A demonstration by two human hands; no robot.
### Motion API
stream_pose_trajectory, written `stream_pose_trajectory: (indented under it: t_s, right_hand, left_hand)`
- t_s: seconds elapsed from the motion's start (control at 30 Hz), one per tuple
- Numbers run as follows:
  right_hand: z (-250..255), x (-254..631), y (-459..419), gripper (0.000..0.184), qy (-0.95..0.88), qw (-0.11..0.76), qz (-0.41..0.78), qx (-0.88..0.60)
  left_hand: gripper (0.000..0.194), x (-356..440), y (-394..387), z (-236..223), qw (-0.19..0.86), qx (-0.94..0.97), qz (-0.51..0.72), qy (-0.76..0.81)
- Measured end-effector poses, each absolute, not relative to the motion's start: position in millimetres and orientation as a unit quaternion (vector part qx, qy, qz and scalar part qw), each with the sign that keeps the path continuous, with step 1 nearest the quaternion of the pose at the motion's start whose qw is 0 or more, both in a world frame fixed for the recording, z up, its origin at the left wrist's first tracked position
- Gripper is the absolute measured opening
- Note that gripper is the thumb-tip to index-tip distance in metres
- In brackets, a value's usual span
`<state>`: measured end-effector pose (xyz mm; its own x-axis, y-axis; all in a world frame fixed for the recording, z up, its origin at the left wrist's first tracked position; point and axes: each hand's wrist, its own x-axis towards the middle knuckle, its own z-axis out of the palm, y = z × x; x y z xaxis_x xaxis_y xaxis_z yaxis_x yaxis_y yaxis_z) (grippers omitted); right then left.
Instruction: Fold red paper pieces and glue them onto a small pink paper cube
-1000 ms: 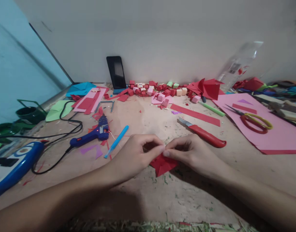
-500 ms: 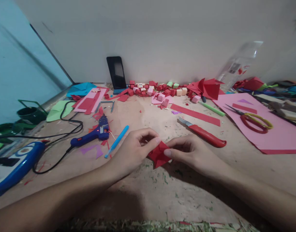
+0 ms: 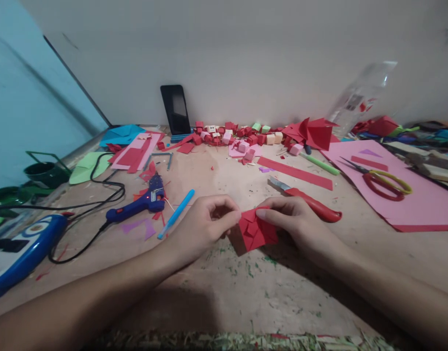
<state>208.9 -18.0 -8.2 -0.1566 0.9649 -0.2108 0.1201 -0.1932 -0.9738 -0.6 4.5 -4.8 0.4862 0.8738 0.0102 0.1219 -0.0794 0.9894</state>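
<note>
A small piece of folded red paper [image 3: 258,233] is held just above the table, with creased flaps showing on its face. My right hand [image 3: 288,214] pinches its upper right part between thumb and fingers. At its upper left corner, the thumb and fingertips of my left hand [image 3: 216,217] are closed on the paper's edge. A blue pen-like tool [image 3: 177,214] lies left of my left hand. Beyond my right hand rests a red-handled knife [image 3: 314,204].
A blue glue gun [image 3: 136,207] with its black cord lies to the left. Small paper cubes [image 3: 242,136] line the back near a leaning phone [image 3: 175,109]. Scissors [image 3: 387,185] lie on pink paper [image 3: 425,207] at right. A red strip [image 3: 295,173] lies behind the knife.
The folded red paper has turned and shifted right, showing more of its face. My right hand has moved slightly up and right; my left hand has barely moved.
</note>
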Motion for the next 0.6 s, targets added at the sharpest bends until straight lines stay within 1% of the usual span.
stream_pose_trajectory:
  t_s: [0.07,0.13,0.27,0.37,0.47,0.6]
  right_hand:
    - [-8.2,209.3,-17.8,0.03,-0.524,0.371,0.555,-0.529]
    - [-7.3,209.0,-17.9,0.029,-0.544,0.361,0.545,-0.526]
    - [-4.5,207.3,-18.5,0.029,-0.589,0.345,0.514,-0.52]
    - [-2.4,205.9,-18.8,0.028,-0.586,0.356,0.523,-0.506]
    - [-0.9,205.5,-19.1,0.024,-0.561,0.366,0.551,-0.499]
    - [-1.2,206.8,-19.2,0.029,-0.546,0.357,0.565,-0.505]
  left_hand:
    - [0.016,-1.2,3.8,-4.8,0.582,0.648,0.326,0.367]
    - [0.021,-1.9,2.9,-4.3,0.59,0.651,0.308,0.366]
    - [0.026,-2.0,2.1,-3.2,0.552,0.683,0.268,0.396]
    - [0.027,-1.1,3.0,-3.6,0.526,0.691,0.284,0.405]
    - [0.027,-0.7,3.8,-4.6,0.539,0.675,0.302,0.403]
    - [0.026,-1.1,4.1,-5.4,0.545,0.662,0.309,0.411]
